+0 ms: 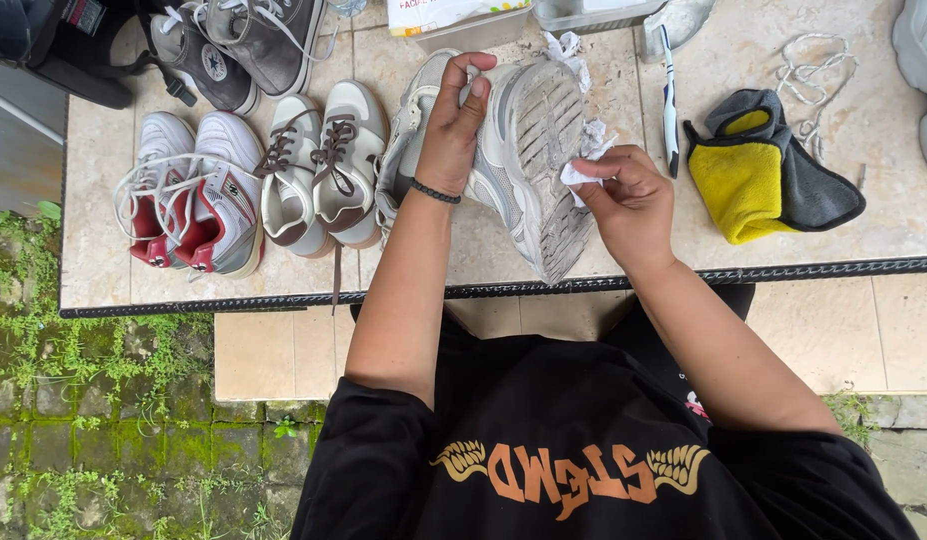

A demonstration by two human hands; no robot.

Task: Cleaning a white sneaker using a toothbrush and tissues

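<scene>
Here, two hands clean a shoe.
The left hand (pixel 451 125) grips the shoe (pixel 528 150), sole up; the right hand (pixel 628 200) pinches a tissue (pixel 586 158) against it.

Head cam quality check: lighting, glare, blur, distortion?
Head view: soft, even daylight with faint shadows under the shoe and cloth; no glare on the tiled table; left hand, right hand and tissue all sharp, no motion blur; slight wide-angle bowing along the table edge.
</scene>
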